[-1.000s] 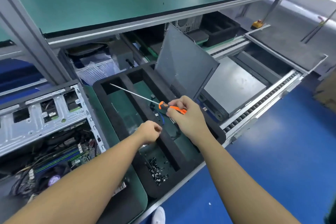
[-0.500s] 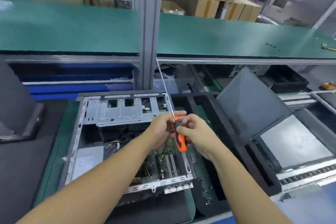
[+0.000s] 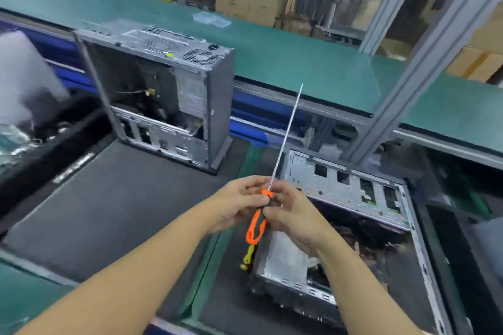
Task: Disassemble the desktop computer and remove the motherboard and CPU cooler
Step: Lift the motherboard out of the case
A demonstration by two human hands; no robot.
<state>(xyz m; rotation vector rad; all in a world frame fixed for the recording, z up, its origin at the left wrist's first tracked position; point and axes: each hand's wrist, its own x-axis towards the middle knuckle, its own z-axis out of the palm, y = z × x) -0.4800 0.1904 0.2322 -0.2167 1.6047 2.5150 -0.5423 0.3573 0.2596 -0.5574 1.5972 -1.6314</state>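
**Both hands on the screwdriver, open case alongside**

Left hand (image 3: 239,201): fingers curled round the top of the orange handle of the screwdriver (image 3: 254,228). Right hand (image 3: 294,215): pinching the same handle from the other side. The shaft points up and away, leaning slightly right, with its tip in free air.

The desktop computer (image 3: 353,198) lies on its side on the bench (image 3: 16,296), open face up, just right of the hands and partly under the right one. Its interior is too blurred to make out the parts.

A second case (image 3: 163,90) stands upright on a dark mat (image 3: 109,212), behind and to the left. A green upper shelf (image 3: 299,57) runs behind both.
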